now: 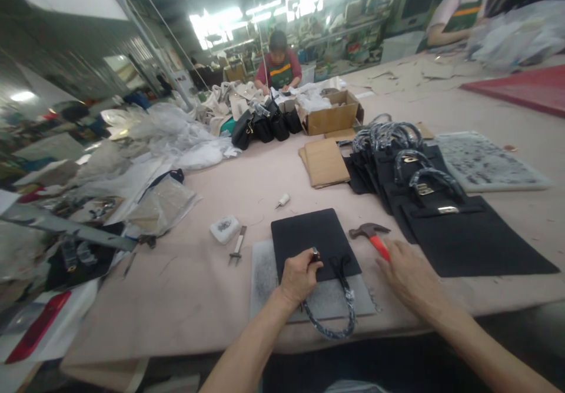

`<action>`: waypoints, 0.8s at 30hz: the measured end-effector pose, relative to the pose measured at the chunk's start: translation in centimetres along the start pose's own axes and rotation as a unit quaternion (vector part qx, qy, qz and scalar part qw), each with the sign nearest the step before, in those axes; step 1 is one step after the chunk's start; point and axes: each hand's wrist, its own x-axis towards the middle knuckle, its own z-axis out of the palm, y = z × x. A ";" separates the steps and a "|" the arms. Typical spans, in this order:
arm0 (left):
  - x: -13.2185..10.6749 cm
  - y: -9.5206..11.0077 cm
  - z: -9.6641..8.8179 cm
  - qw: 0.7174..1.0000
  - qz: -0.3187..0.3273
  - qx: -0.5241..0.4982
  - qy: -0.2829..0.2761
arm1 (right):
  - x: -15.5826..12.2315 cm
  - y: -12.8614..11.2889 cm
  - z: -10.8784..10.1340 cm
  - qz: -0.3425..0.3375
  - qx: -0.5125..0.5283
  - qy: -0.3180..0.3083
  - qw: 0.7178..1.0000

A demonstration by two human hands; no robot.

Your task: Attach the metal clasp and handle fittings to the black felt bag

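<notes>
In front of me a black bag panel [304, 231] lies on a grey-white slab [263, 281]. A handle [332, 329] wrapped in clear plastic loops from the panel's near edge toward me. My left hand [300, 275] is closed over the panel, pinching a small piece with a shiny metal end [315, 253]; its exact kind is unclear. To the right, my right hand [408, 272] is closed on the red handle of a claw hammer [369, 231]. The hammer's head is low over the table, just right of the panel.
Black panels with wrapped handles [472, 234] are stacked at right, beside a stained white board [489, 160]. Brown card sheets [324, 162] lie behind. A white block [225, 228], a small metal tool [238, 245] and a white bottle [283, 200] sit left. Two people work farther back.
</notes>
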 end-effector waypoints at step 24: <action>-1.9 -7.4 -19.0 0.804 -0.453 0.375 -0.086 | -1.3 -6.9 7.5 -0.261 -0.003 0.145 0.954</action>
